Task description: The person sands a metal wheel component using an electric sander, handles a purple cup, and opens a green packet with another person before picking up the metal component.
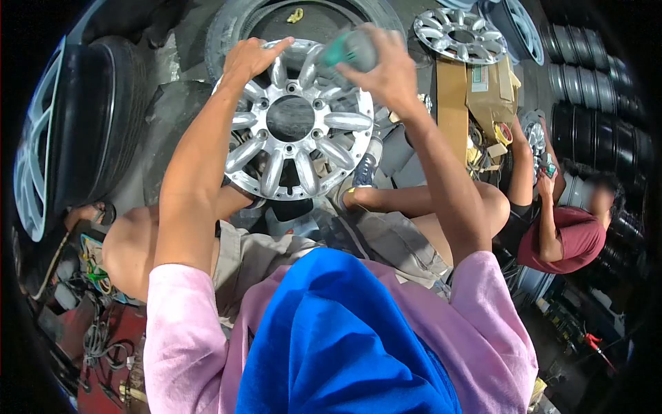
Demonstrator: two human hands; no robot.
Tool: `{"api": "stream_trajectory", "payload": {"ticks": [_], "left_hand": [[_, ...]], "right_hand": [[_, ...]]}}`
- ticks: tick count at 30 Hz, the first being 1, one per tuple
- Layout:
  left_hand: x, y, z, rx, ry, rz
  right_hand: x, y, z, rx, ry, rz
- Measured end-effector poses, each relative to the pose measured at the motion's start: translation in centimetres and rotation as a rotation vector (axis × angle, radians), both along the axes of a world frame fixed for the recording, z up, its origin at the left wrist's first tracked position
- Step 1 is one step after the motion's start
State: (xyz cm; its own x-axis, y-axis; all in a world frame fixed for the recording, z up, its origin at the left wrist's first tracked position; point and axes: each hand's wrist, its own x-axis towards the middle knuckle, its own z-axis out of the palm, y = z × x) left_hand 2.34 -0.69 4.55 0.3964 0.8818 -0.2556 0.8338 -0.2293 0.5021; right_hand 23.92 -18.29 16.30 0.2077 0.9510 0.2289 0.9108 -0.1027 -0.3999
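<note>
A silver multi-spoke wheel face (289,118) with a round centre hole stands in front of me, above my lap. My left hand (252,61) grips its upper left rim, fingers bent over the edge. At the upper right of the wheel my right hand (386,65) is wrapped round a green and grey tool (348,53), which is blurred by motion. The tool is over the upper right spokes; whether it touches them cannot be made out.
A tire (224,31) lies behind the wheel. Another silver wheel face (460,36) rests by a cardboard box (452,103). A co-worker (565,234) sits at the right near stacked dark rims (594,131). Cables (100,341) lie at lower left.
</note>
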Motion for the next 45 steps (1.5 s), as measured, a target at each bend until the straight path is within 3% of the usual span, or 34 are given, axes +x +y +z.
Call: {"api": "stream_trajectory", "payload": {"ticks": [4,6,8,12,15,22,26,28,32,38,42,45], "left_hand": [[0.0,-1.1,2.1,-0.011,0.008,-0.027],[-0.1,-0.7,1.4,0.035,-0.005,0.016],[-0.4,-0.7,1.5,-0.064,-0.012,-0.019],[-0.2,-0.7,0.6,-0.014,-0.021,0.032],[-0.2,-0.3,0.5,-0.072,-0.012,0.027],[-0.1,0.0,-0.3,-0.096,-0.014,0.010],[-0.1,-0.2,-0.5,-0.066,-0.035,0.043],[-0.3,0.1,-0.1,-0.156,0.001,0.001],[-0.3,-0.3,0.1,-0.073,-0.020,0.032],[-0.4,-0.5,0.3,-0.050,-0.023,0.031],[-0.5,-0.3,0.3,-0.104,0.016,0.017],[-0.4,-0.3,0.2,-0.096,-0.001,0.011]], "right_hand": [[4.2,1.7,-0.9,0.024,0.001,-0.088],[5.3,1.8,-1.3,0.026,0.129,-0.058],[5.9,1.3,-1.3,-0.005,0.110,-0.076],[5.4,-0.6,-0.1,0.003,-0.005,-0.120],[1.5,-2.7,1.0,-0.194,-0.030,-0.209],[-1.8,-2.2,2.2,-0.323,-0.131,-0.101],[1.6,-1.1,1.3,-0.189,-0.198,-0.166],[-0.5,-1.5,2.0,-0.269,-0.163,-0.146],[-4.2,-1.9,3.4,-0.454,-0.217,-0.036],[0.9,0.1,1.7,-0.267,-0.250,-0.148],[-3.5,-0.7,2.2,-0.338,-0.254,-0.140],[-7.1,-1.1,2.7,-0.414,-0.251,0.111]]}}
